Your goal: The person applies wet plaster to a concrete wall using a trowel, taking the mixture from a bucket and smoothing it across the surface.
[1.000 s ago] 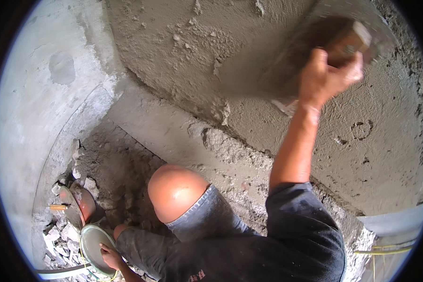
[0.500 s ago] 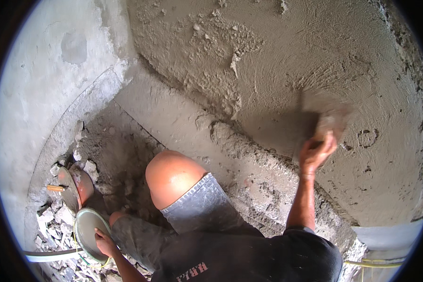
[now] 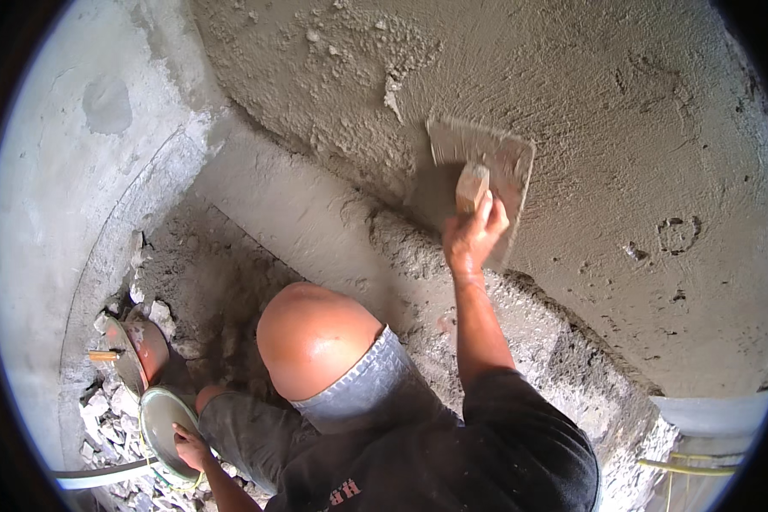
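My right hand [image 3: 475, 235] is closed round the wooden handle of a plastering float [image 3: 508, 162]. The float's rectangular, mortar-smeared plate lies against the wet grey mortar wall [image 3: 606, 171]. Around it the mortar is streaked, and farther left it stays rough and lumpy. Down at the lower left, my left hand [image 3: 194, 447] grips the near right rim of a round, shallow bucket [image 3: 160, 418], fingers over its inner side. The bucket looks greenish and grey inside; its underside is hidden.
Behind the bucket stands a reddish container [image 3: 151, 346] with a round disc and a wooden handle [image 3: 103, 355]. Broken rubble [image 3: 115, 418] lies around them. A mortar-covered ledge [image 3: 316, 205] runs below the wall. At left rises a pale wall [image 3: 68, 188]; yellow cables [image 3: 691, 468] cross the lower right.
My right hand has swept the float leftward and slightly up across the wet mortar. My left hand stays at the bucket. The view has shifted slightly.
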Action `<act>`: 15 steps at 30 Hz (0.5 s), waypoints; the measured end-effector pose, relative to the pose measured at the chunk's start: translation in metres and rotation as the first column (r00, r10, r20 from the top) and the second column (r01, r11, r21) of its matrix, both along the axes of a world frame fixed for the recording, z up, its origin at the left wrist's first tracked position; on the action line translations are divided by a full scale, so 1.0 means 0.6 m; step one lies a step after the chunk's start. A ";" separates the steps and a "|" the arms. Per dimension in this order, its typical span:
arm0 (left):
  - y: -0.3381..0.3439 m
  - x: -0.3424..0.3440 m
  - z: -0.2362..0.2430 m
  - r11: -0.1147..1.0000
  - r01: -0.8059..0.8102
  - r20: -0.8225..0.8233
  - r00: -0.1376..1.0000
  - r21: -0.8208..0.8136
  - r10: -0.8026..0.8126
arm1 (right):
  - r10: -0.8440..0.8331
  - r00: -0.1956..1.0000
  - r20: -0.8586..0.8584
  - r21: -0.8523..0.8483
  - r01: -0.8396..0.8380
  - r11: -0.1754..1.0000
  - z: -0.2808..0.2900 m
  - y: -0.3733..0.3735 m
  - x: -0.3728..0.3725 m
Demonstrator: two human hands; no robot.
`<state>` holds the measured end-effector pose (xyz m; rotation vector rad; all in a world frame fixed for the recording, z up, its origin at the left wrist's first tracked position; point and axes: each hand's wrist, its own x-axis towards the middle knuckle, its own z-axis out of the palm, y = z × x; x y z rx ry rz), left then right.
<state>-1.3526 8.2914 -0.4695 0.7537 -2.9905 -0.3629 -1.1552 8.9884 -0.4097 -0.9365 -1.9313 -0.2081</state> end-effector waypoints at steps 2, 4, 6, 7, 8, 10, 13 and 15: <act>-0.015 0.007 0.012 0.999 -0.014 0.007 1.000 -0.035 0.014 | -0.044 0.994 0.099 -0.058 0.050 0.997 -0.010 -0.018 0.086; -0.048 -0.006 -0.025 1.000 -0.015 -0.043 0.999 0.021 0.016 | -0.064 0.996 0.064 0.082 0.059 0.995 0.050 0.017 0.130; -0.051 -0.007 -0.042 0.999 0.016 -0.042 0.999 0.044 -0.015 | -0.001 0.969 -0.246 -0.003 0.000 1.000 0.137 0.027 0.177; -0.034 -0.004 -0.022 0.998 0.012 -0.024 1.000 0.054 -0.011 | -0.011 0.962 -0.273 0.059 0.028 0.998 0.194 0.018 0.172; -0.043 0.000 -0.028 0.999 0.016 -0.059 0.998 0.046 -0.014 | -0.017 0.955 -0.296 0.115 0.053 0.992 0.251 0.012 0.164; -0.047 0.004 -0.031 0.998 0.037 -0.126 0.992 0.053 -0.030 | -0.068 0.962 -0.263 0.306 0.150 0.940 0.396 0.002 0.113; -0.040 0.004 -0.039 0.997 0.020 -0.145 0.989 0.076 -0.009 | 0.004 0.893 -0.450 0.345 0.169 0.923 0.542 0.015 0.019; -0.030 0.005 -0.025 0.996 -0.008 -0.117 0.993 0.086 0.018 | 0.037 0.854 -0.520 0.339 0.166 0.926 0.615 0.021 -0.064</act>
